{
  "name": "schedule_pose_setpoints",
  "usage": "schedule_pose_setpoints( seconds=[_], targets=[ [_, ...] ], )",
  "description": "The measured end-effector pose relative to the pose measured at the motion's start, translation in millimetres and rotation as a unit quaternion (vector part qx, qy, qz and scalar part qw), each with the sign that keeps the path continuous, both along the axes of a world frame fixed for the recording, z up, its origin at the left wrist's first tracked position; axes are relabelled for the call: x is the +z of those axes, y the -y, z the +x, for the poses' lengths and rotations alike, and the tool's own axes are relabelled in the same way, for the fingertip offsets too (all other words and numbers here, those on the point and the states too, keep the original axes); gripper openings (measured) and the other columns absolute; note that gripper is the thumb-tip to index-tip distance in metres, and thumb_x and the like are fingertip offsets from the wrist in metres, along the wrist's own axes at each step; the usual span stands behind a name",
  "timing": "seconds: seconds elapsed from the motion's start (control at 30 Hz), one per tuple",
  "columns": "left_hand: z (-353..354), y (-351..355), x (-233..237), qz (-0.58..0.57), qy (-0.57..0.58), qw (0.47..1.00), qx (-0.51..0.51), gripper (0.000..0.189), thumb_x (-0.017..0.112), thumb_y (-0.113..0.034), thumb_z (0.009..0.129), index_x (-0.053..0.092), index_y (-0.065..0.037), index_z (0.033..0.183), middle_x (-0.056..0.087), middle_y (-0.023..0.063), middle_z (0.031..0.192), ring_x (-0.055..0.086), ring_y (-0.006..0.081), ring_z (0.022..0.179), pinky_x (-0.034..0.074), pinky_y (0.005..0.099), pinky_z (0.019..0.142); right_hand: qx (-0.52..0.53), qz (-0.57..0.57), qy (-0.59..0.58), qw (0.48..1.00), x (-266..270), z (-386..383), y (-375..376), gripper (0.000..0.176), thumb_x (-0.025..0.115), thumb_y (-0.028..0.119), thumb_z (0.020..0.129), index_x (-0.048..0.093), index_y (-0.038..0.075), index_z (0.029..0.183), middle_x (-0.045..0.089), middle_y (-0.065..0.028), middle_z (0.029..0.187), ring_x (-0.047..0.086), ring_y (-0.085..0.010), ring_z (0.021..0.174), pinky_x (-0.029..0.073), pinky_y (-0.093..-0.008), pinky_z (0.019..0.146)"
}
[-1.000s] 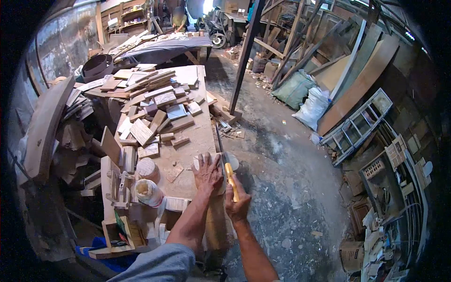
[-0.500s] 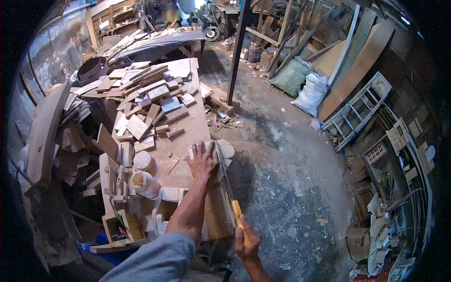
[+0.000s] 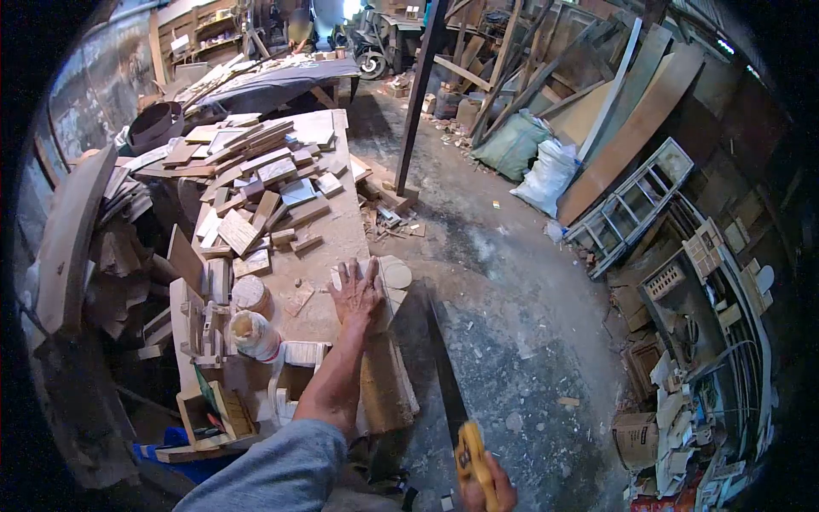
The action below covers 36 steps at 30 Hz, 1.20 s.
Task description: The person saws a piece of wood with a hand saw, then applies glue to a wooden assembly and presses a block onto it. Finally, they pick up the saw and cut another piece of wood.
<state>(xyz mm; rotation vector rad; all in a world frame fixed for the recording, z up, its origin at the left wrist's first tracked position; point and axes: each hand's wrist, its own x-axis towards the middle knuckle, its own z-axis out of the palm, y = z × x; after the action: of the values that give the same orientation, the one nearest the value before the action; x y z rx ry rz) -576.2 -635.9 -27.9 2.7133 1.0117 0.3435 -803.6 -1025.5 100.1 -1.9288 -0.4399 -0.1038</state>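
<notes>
My left hand (image 3: 357, 294) lies flat with fingers spread, pressing a pale piece of wood (image 3: 395, 272) onto the edge of the workbench (image 3: 334, 213). The wood's rounded end sticks out past the edge, right of my fingers. At the bottom, my right hand (image 3: 495, 492) is wrapped round the yellow handle of a handsaw (image 3: 445, 375). Its dark blade points up and away over the floor, apart from the wood. Left of my left forearm stand a jar with a whitish top (image 3: 254, 334) and a round container (image 3: 251, 293).
Wood offcuts (image 3: 273, 175) are heaped on the bench's far half. A small wooden box (image 3: 213, 418) holds tools at the near left. A dark post (image 3: 418, 102) rises beyond the bench. White sacks (image 3: 546, 177), planks and a frame (image 3: 636, 205) lean along the right wall.
The saw has come away from the wood at the bench edge, and my right hand has moved down and right with it. My left hand stays pressed on the wood.
</notes>
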Motion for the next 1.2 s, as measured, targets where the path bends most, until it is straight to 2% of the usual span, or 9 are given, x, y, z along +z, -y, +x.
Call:
schedule_pose_setpoints(
  seconds=[0.03, 0.1, 0.17, 0.23, 0.43, 0.7, 0.8, 0.97, 1.2],
  targets=[
    [1, -1, -1, -0.001, 0.002, 1.000, -0.002, 0.055, 0.045, -0.047, 0.103, 0.038, -0.040, 0.157, 0.036, 0.0074, 0.163, 0.026, 0.0321, 0.154, 0.027, 0.0698, 0.115, 0.015, -0.013, 0.082, 0.996, -11, 26, -18, 0.055, 0.064, 0.023, 0.101, 0.051, -0.001, 0.148, 0.072, -0.0208, 0.122, 0.073, -0.0266, 0.101, 0.058, -0.0404, 0.089],
    [2, -3, -4, -0.001, 0.008, 1.000, -0.009, 0.056, 0.045, -0.047, 0.103, 0.037, -0.039, 0.158, 0.035, 0.0079, 0.164, 0.025, 0.0332, 0.155, 0.027, 0.0692, 0.115, 0.044, 0.076, 0.015, 0.996, 2, 68, -70, 0.054, 0.068, 0.026, 0.096, 0.059, -0.008, 0.137, 0.070, -0.0251, 0.123, 0.071, -0.0301, 0.110, 0.056, -0.0384, 0.093],
    [1, -6, -6, 0.008, 0.000, 1.000, -0.022, 0.057, 0.045, -0.047, 0.103, 0.037, -0.039, 0.158, 0.035, 0.0080, 0.164, 0.025, 0.0333, 0.155, 0.027, 0.0693, 0.115, 0.073, 0.079, 0.068, 0.992, -27, 115, -116, 0.053, 0.069, 0.025, 0.097, 0.058, -0.007, 0.138, 0.070, -0.0244, 0.124, 0.070, -0.0299, 0.114, 0.054, -0.0388, 0.096],
    [-1, -6, -4, 0.002, 0.000, 1.000, -0.027, 0.057, 0.046, -0.047, 0.102, 0.038, -0.038, 0.158, 0.036, 0.0085, 0.164, 0.025, 0.0335, 0.155, 0.027, 0.0690, 0.116, 0.079, 0.088, 0.026, 0.993, -36, 147, -160, 0.049, 0.067, 0.023, 0.099, 0.060, -0.006, 0.137, 0.070, -0.0237, 0.124, 0.070, -0.0303, 0.115, 0.054, -0.0384, 0.096],
    [-3, -2, 4, -0.013, 0.004, 1.000, -0.024, 0.056, 0.044, -0.046, 0.102, 0.039, -0.038, 0.157, 0.037, 0.0089, 0.163, 0.024, 0.0338, 0.156, 0.024, 0.0688, 0.117, 0.069, 0.107, 0.151, 0.980, -73, 210, -242, 0.043, 0.066, 0.021, 0.099, 0.063, -0.004, 0.133, 0.073, -0.0270, 0.114, 0.074, -0.0336, 0.106, 0.057, -0.0391, 0.090],
    [-1, -6, -5, 0.016, 0.001, 0.999, -0.030, 0.056, 0.045, -0.049, 0.103, 0.033, -0.047, 0.158, 0.034, 0.0098, 0.163, 0.027, 0.0361, 0.153, 0.029, 0.0721, 0.110, 0.069, 0.057, 0.091, 0.992, -74, 210, -244, 0.040, 0.063, 0.021, 0.100, 0.065, -0.002, 0.132, 0.072, -0.0278, 0.114, 0.075, -0.0345, 0.104, 0.058, -0.0402, 0.086],
    [-3, -2, 2, 0.011, 0.020, 0.999, -0.025, 0.054, 0.043, -0.048, 0.103, 0.040, -0.043, 0.156, 0.040, 0.0104, 0.159, 0.028, 0.0351, 0.153, 0.024, 0.0686, 0.114, 0.070, 0.053, 0.091, 0.992, -76, 214, -239, 0.039, 0.062, 0.020, 0.100, 0.064, -0.003, 0.132, 0.072, -0.0281, 0.117, 0.074, -0.0350, 0.107, 0.057, -0.0398, 0.088],
    [-2, -1, 3, 0.023, 0.011, 0.999, -0.023, 0.053, 0.044, -0.050, 0.102, 0.041, -0.043, 0.155, 0.040, 0.0111, 0.158, 0.028, 0.0350, 0.152, 0.026, 0.0683, 0.113, 0.096, 0.066, 0.112, 0.987, -70, 215, -242, 0.040, 0.060, 0.020, 0.101, 0.063, -0.005, 0.132, 0.070, -0.0290, 0.121, 0.072, -0.0367, 0.111, 0.056, -0.0401, 0.093],
    [2, -5, -1, 0.048, 0.001, 0.999, -0.013, 0.054, 0.047, -0.049, 0.102, 0.040, -0.046, 0.155, 0.040, 0.0082, 0.160, 0.032, 0.0329, 0.151, 0.030, 0.0714, 0.110, 0.077, 0.095, 0.044, 0.991, -80, 176, -212, 0.039, 0.059, 0.017, 0.102, 0.063, -0.005, 0.133, 0.070, -0.0286, 0.121, 0.073, -0.0365, 0.108, 0.057, -0.0392, 0.089]
  ],
)
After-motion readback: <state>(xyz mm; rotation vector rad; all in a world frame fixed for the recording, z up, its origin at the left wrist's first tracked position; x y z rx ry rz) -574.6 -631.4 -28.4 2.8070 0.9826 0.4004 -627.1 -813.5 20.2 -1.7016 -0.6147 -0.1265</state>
